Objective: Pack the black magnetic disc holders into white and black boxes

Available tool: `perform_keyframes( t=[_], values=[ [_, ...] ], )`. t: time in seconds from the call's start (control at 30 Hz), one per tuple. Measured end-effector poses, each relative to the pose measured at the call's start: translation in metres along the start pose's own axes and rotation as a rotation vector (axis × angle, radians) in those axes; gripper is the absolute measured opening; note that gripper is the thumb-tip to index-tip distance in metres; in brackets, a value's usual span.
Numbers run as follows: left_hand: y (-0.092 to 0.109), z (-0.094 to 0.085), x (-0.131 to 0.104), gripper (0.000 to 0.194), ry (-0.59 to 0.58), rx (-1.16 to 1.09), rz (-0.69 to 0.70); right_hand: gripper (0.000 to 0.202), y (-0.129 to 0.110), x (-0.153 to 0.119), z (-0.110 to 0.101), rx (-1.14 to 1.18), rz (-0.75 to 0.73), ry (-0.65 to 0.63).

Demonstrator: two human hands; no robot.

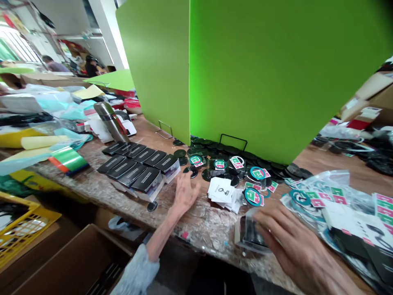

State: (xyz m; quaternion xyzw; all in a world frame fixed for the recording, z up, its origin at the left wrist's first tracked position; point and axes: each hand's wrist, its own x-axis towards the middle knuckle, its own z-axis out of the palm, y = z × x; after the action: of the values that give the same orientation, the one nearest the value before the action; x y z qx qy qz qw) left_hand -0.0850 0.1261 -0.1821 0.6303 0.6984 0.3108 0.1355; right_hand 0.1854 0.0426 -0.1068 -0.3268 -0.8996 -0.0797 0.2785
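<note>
My left hand (186, 192) reaches over the table with fingers apart, and its fingertips are at a black disc (193, 172). My right hand (287, 229), partly blurred, curls over the right end of a small open box (245, 231) near the front edge; dark, shiny contents show inside. Its fingertips are partly hidden. Between the hands lies a stack of white printed leaflets (221, 190). Behind it are bagged black discs with teal rings and green-and-pink cards (254, 196). Left of my left hand stand two rows of black-topped boxes (147, 179).
Green panels (260, 82) stand behind the discs on wire feet (233, 141). A steel flask (111, 121) leans at the left near piled bags. More leaflets (353, 221) and plastic bags lie right. Below are a cardboard box (70, 262) and a yellow crate (27, 229). People sit far back.
</note>
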Motion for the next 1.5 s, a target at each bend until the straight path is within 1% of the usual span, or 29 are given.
perform_keyframes(
  t=[0.03, 0.1, 0.2, 0.27, 0.33, 0.4, 0.43, 0.5, 0.57, 0.6, 0.67, 0.73, 0.77, 0.8, 0.83, 0.9, 0.97, 1.0, 1.03, 1.07, 1.1, 1.13, 1.2, 1.23, 1.3, 1.37, 1.43, 1.5],
  values=[
    [-0.006, 0.005, 0.013, 0.044, 0.033, 0.045, -0.013, 0.021, 0.006, 0.018, 0.002, 0.053, 0.041, -0.073],
    [-0.013, 0.017, 0.03, 0.047, 0.082, 0.138, -0.034, 0.023, 0.022, 0.053, 0.01, 0.108, 0.105, -0.268],
    [-0.018, 0.031, 0.04, 0.045, 0.124, 0.257, -0.068, 0.017, 0.043, 0.093, 0.028, 0.075, 0.089, -0.572],
    [-0.021, 0.033, 0.041, 0.042, 0.141, 0.32, -0.08, 0.009, 0.049, 0.104, 0.037, 0.021, 0.085, -0.732],
    [-0.024, 0.034, 0.041, 0.043, 0.145, 0.365, -0.079, 0.007, 0.046, 0.103, 0.038, 0.001, 0.088, -0.817],
    [-0.027, 0.035, 0.044, 0.05, 0.144, 0.396, -0.077, 0.012, 0.04, 0.092, 0.027, 0.078, 0.041, -0.818],
    [-0.028, 0.036, 0.045, 0.054, 0.143, 0.406, -0.082, 0.014, 0.036, 0.084, 0.018, 0.134, 0.009, -0.778],
    [-0.028, 0.039, 0.049, 0.059, 0.145, 0.419, -0.101, 0.024, 0.025, 0.064, 0.001, 0.209, -0.017, -0.609],
    [-0.027, 0.043, 0.053, 0.059, 0.143, 0.421, -0.128, 0.029, 0.011, 0.039, -0.007, 0.182, 0.04, -0.386],
    [-0.026, 0.044, 0.055, 0.058, 0.139, 0.419, -0.141, 0.028, 0.003, 0.024, -0.005, 0.13, 0.083, -0.285],
    [-0.023, 0.044, 0.058, 0.058, 0.126, 0.41, -0.168, 0.021, -0.012, -0.007, 0.009, -0.022, 0.153, -0.139],
    [-0.02, 0.042, 0.06, 0.062, 0.103, 0.4, -0.193, 0.018, -0.022, -0.034, 0.028, -0.18, 0.191, -0.056],
    [-0.018, 0.04, 0.06, 0.064, 0.088, 0.395, -0.203, 0.019, -0.025, -0.043, 0.034, -0.21, 0.197, -0.027],
    [-0.017, 0.038, 0.06, 0.067, 0.072, 0.391, -0.21, 0.02, -0.026, -0.049, 0.036, -0.187, 0.203, 0.007],
    [-0.016, 0.036, 0.06, 0.069, 0.053, 0.387, -0.212, 0.02, -0.024, -0.05, 0.033, -0.118, 0.213, 0.039],
    [-0.014, 0.031, 0.059, 0.07, 0.01, 0.378, -0.213, 0.02, -0.013, -0.038, 0.014, 0.045, 0.247, 0.09],
    [-0.014, 0.027, 0.057, 0.068, -0.04, 0.366, -0.211, 0.017, 0.009, -0.013, -0.011, 0.15, 0.323, 0.07],
    [-0.014, 0.025, 0.055, 0.067, -0.065, 0.357, -0.213, 0.015, 0.022, 0.002, -0.021, 0.182, 0.367, 0.02],
    [-0.013, 0.023, 0.054, 0.066, -0.087, 0.348, -0.216, 0.016, 0.036, 0.018, -0.025, 0.239, 0.428, -0.064],
    [-0.013, 0.022, 0.051, 0.066, -0.105, 0.339, -0.217, 0.017, 0.05, 0.032, -0.023, 0.29, 0.451, -0.159],
    [-0.012, 0.02, 0.049, 0.067, -0.114, 0.332, -0.22, 0.017, 0.063, 0.046, -0.016, 0.32, 0.443, -0.267],
    [-0.012, 0.018, 0.046, 0.068, -0.119, 0.327, -0.225, 0.017, 0.075, 0.058, -0.003, 0.337, 0.405, -0.379],
    [-0.011, 0.016, 0.039, 0.067, -0.118, 0.321, -0.233, 0.014, 0.089, 0.077, 0.03, 0.329, 0.29, -0.551],
    [-0.01, 0.015, 0.036, 0.065, -0.119, 0.316, -0.233, 0.016, 0.092, 0.084, 0.047, 0.321, 0.241, -0.606],
    [-0.011, 0.014, 0.032, 0.057, -0.128, 0.299, -0.226, 0.028, 0.091, 0.092, 0.077, 0.304, 0.191, -0.663],
    [-0.012, 0.014, 0.03, 0.053, -0.137, 0.279, -0.208, 0.036, 0.088, 0.095, 0.095, 0.29, 0.194, -0.684],
    [-0.013, 0.016, 0.03, 0.054, -0.131, 0.26, -0.19, 0.037, 0.087, 0.095, 0.104, 0.288, 0.217, -0.693],
    [-0.012, 0.018, 0.032, 0.054, -0.112, 0.23, -0.18, 0.031, 0.09, 0.093, 0.109, 0.307, 0.249, -0.684]
  ],
)
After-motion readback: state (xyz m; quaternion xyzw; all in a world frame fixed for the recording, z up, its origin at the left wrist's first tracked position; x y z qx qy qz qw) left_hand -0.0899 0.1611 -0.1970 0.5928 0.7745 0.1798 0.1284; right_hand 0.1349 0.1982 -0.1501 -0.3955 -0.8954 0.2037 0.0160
